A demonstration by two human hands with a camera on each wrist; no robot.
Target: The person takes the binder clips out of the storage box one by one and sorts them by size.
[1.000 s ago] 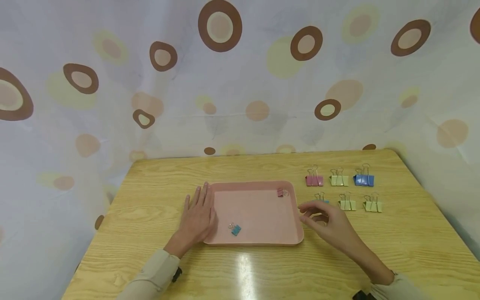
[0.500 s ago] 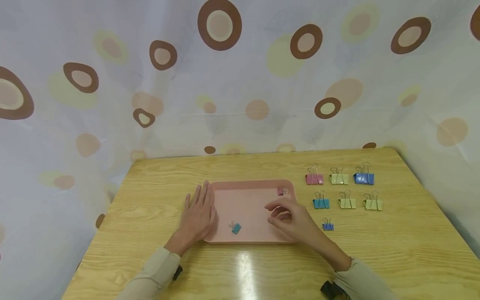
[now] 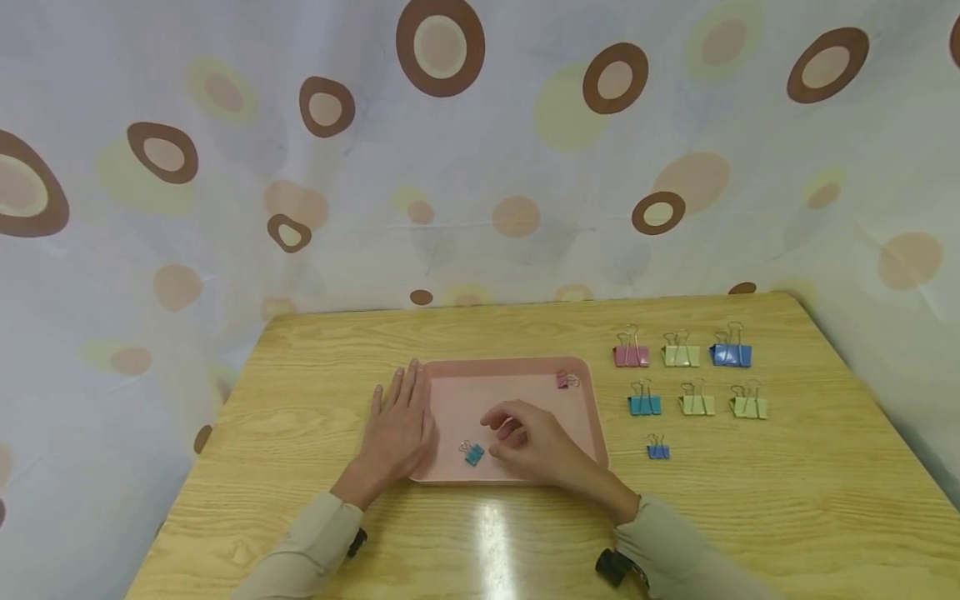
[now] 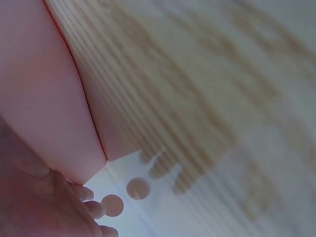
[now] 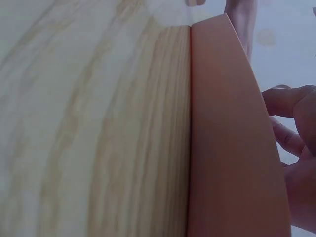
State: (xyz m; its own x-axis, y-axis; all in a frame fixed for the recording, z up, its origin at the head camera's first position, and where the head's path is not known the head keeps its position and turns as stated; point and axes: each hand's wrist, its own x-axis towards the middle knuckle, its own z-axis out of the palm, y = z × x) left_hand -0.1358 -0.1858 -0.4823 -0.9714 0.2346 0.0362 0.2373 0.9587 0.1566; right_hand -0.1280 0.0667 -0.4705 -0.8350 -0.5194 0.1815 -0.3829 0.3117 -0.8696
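A shallow pink tray (image 3: 510, 367) lies on the wooden table. My left hand (image 3: 393, 435) rests along its left side, fingers straight and pointing away from me; in the left wrist view that hand (image 4: 34, 202) lies against the tray's wall (image 4: 44, 84). Inside the tray, a small teal binder clip (image 3: 474, 455) lies near the front left and a small pink binder clip (image 3: 562, 380) in the back right corner. Over the tray, my right hand (image 3: 536, 442) is just right of the teal clip, fingers bent, thumb apart from them, nothing seen between.
Right of the tray, binder clips stand in rows: a pink one (image 3: 632, 356), a pale green one (image 3: 682, 356) and a blue one (image 3: 732, 355) at the back. A teal clip (image 3: 645, 405) and two pale green ones are in front, then a small blue clip (image 3: 658, 452).
My right hand has moved left from beside the tray's right edge to over the tray, close to the small teal clip, uncovering the small blue clip. My left hand has stayed put.
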